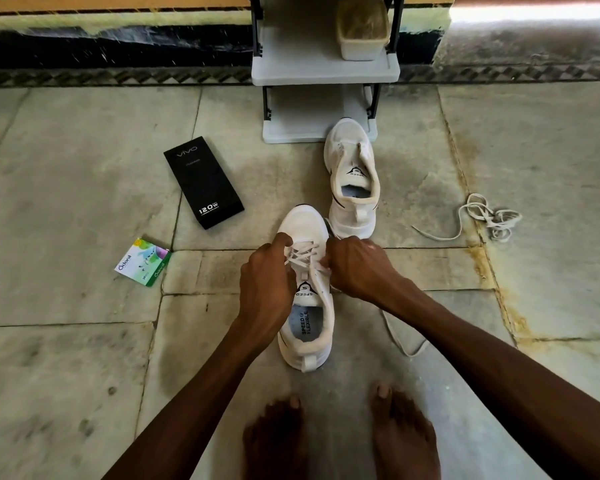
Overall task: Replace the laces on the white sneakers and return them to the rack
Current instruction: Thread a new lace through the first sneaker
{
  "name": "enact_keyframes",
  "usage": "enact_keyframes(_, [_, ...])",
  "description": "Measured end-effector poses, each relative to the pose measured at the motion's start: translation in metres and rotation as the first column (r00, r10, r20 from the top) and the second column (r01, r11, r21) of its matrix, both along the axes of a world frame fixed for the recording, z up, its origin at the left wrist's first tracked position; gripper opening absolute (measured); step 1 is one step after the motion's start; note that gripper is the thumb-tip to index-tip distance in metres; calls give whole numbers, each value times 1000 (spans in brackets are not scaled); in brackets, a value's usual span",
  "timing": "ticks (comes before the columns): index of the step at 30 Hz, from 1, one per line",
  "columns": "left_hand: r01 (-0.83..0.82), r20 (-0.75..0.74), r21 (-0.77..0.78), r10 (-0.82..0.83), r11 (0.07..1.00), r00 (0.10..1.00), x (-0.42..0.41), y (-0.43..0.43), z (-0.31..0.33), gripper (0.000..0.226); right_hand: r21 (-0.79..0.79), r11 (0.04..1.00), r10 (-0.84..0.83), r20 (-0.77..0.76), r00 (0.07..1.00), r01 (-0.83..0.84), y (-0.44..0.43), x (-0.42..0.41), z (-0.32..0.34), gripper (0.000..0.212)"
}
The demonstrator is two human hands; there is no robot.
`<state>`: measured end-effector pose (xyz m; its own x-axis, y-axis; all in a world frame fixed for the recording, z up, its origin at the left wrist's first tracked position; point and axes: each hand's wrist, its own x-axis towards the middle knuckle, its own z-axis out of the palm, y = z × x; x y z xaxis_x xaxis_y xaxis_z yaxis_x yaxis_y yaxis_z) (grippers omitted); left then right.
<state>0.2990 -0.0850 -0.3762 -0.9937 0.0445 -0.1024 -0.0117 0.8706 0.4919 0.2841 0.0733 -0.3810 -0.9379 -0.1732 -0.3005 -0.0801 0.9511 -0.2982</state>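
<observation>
A white sneaker (307, 327) stands on the stone floor in front of me, toe pointing away, with a white lace (300, 256) crossed through its front eyelets. My left hand (267, 282) pinches the lace at the shoe's left side. On the right side my right hand (355, 266) is closed on the other lace end, and a loose stretch of that lace (400, 341) trails on the floor under my forearm. Beyond it stands a second white sneaker (354, 178) without a lace, its toe against the grey rack (323, 72).
A loose bundle of white lace (489, 216) lies on the floor to the right. A black box (203, 181) and a small green-white packet (142, 261) lie to the left. A lidded tub (362, 29) sits on the rack's shelf. My bare feet (340, 438) are near the bottom.
</observation>
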Motion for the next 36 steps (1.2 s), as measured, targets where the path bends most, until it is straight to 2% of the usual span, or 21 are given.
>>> enact_keyframes(4, [-24, 0, 4, 24, 1000, 1000, 1, -1, -1, 38, 26, 1000, -5, -95, 995, 8, -1, 4, 3, 23])
enact_keyframes(8, [-75, 23, 15, 75, 997, 997, 1, -3, 0, 31, -201, 974, -132, -149, 980, 100, 3, 6, 6, 11])
enact_keyframes(12, [-69, 9, 10, 69, 998, 998, 0, -1, -1, 21, -238, 967, -104, -59, 993, 87, 0, 11, 8, 14])
enact_keyframes(18, [-40, -24, -102, 37, 994, 999, 1, 3, -2, 38, -60, 998, -6, -118, 993, -1, -5, 17, 4, 12])
enact_keyframes(23, [-44, -19, -102, 42, 994, 999, 2, 4, -4, 36, 107, 994, 35, -156, 987, -18, -3, 21, 9, 23])
enact_keyframes(27, [-36, -15, -110, 34, 993, 999, 1, 5, -2, 36, 155, 988, 31, -135, 990, -10, -5, 23, 8, 24])
enact_keyframes(31, [-12, -16, -155, 10, 988, 1000, 5, 8, 0, 41, -13, 1000, 0, 16, 1000, 0, -2, 12, 8, 16])
enact_keyframes(34, [-2, -31, -168, -4, 986, 1000, 7, 9, 3, 37, -124, 990, -85, -79, 993, 74, -1, 5, 8, 18])
enact_keyframes(36, [0, -42, -161, -7, 987, 999, 8, 9, 4, 33, -143, 986, -94, -45, 995, 87, -3, 4, 8, 24])
